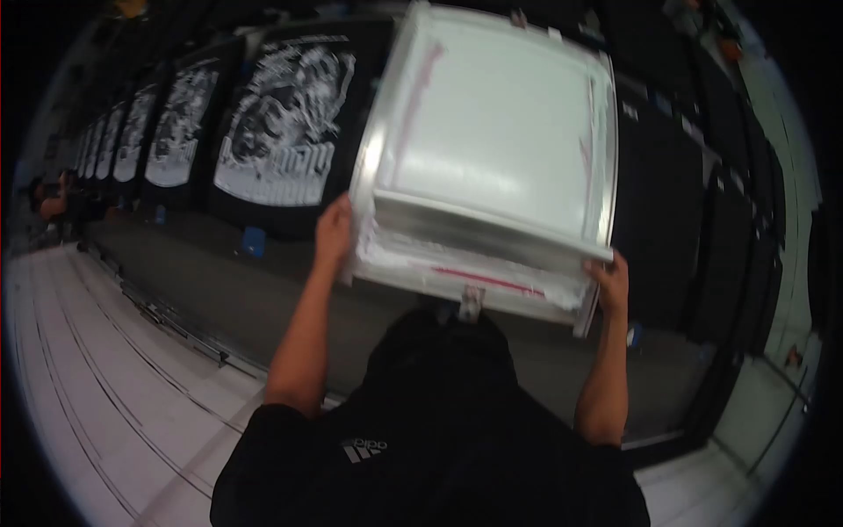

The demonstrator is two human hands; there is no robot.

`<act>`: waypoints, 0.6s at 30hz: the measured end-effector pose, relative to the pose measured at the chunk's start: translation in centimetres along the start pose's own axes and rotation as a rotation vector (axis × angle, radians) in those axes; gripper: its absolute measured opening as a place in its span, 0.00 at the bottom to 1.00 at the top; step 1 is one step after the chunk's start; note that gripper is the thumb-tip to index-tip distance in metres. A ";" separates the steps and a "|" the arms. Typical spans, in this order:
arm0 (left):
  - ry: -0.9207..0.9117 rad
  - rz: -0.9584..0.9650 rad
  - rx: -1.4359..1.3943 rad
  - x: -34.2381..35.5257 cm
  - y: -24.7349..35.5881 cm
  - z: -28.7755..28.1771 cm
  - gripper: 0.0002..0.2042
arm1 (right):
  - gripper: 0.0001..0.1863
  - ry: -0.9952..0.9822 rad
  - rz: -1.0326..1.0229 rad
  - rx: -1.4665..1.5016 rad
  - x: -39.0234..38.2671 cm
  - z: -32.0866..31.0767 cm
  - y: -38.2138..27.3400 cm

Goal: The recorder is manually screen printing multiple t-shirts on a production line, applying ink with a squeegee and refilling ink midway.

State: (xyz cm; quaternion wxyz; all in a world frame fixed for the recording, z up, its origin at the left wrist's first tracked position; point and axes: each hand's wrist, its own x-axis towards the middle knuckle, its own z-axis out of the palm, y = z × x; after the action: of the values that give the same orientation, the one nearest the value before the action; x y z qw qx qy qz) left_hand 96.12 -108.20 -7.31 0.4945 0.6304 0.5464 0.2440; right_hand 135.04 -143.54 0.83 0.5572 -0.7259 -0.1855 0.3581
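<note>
Screen frame (371,154): one, rectangular, pale metal rails; raised in front of the person's body, above the near side of the long dark table (211,272), slightly tilted in view.
Mesh panel (496,110): pale greenish white, filling the far and middle part of the frame, pinkish smears along its left and right margins.
Metal bar (492,221): straight, set crosswise over the frame's nearer part, its right end by the right hand.
White residue (386,252): thick and uneven, in the strip between bar and near rail.
Red streak (492,279): narrow, in the same strip.
Small bracket (471,303): at the middle of the near rail.
Left hand (334,230): fingers closed on the frame's left rail, near its lower corner.
Right hand (610,279): gripping the frame's right side; whether the thumb also presses the bar's end is hard to tell.
Printed black panels (285,123): a row running off leftward, each with a white design.
Plain black panels (659,167): right of the frame.
Blue tab (254,241): on the table, below the nearest printed panel.
Another person (54,206): far left, small and dim.
Floor (114,404): pale, dark-lined.
</note>
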 end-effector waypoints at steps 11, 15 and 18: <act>-0.091 -0.025 -0.201 1.3 0.0 -0.5 0.22 | 0.18 -0.041 -0.005 0.035 0.6 1.1 1.1; -0.150 -0.045 -0.269 1.4 -0.3 -1.1 0.22 | 0.19 -0.030 0.009 0.047 0.2 1.5 1.2; -0.081 0.010 -0.018 0.9 -0.2 -0.5 0.23 | 0.18 -0.048 0.047 0.001 0.1 1.0 1.2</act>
State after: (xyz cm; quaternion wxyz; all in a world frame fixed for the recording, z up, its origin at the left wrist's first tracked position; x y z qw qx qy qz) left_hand 95.84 -107.21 -7.44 0.5208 0.6381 0.5203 0.2258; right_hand 134.17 -143.18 -0.49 0.5442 -0.7210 -0.1818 0.3884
